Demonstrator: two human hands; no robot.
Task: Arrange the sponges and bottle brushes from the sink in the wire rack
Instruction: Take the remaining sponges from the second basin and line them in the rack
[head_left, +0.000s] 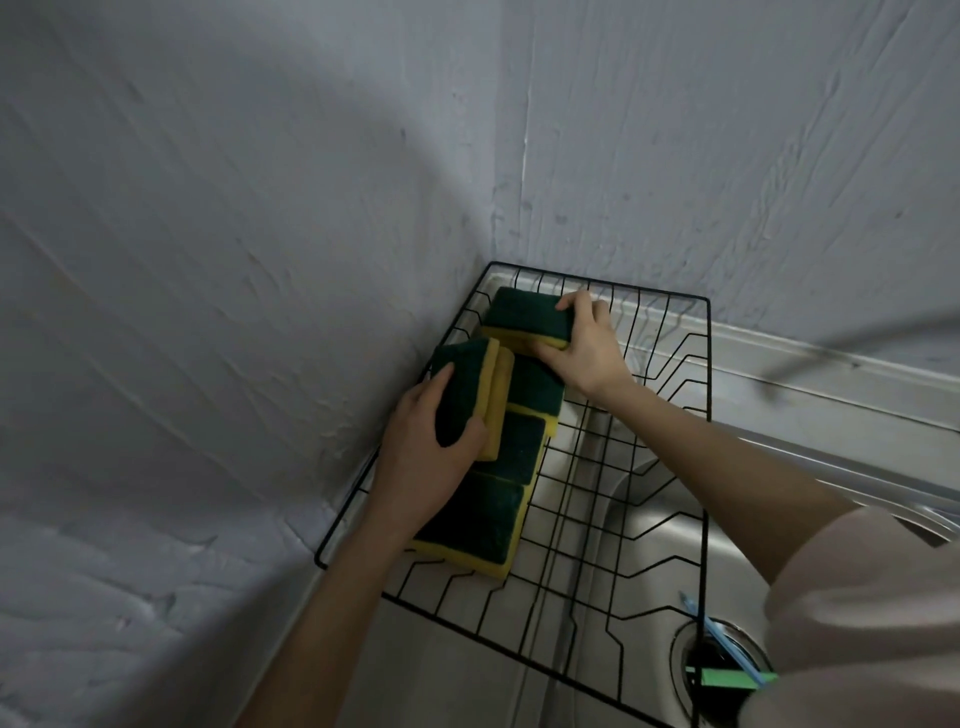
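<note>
Green-and-yellow sponges run along the left side of the wire rack (704, 467), which sits over the steel sink (649, 519) in the wall corner.

Left to right:
- Left hand (431, 457) clamped on a pair of sponges (475, 395) held on edge, yellow faces together, above the row.
- Flat row of sponges (483, 519) under it, green side up, at least three, edges touching or overlapping.
- Right hand (582, 343) closed on the far sponge (524, 317) at the rack's back corner, thumb on the yellow edge, fingers on top.
- Right half of the rack bare wire.
- Blue-handled item (722, 642), likely a bottle brush, down in the sink by the drain (691, 654), with a green piece (727, 678) beside it; partly hidden by a sleeve (857, 597).

Progress, my read: sponges mostly in, two hands' worth to settle. Brush not yet racked; no other brushes in view.

No brands, labels or writing legible.
</note>
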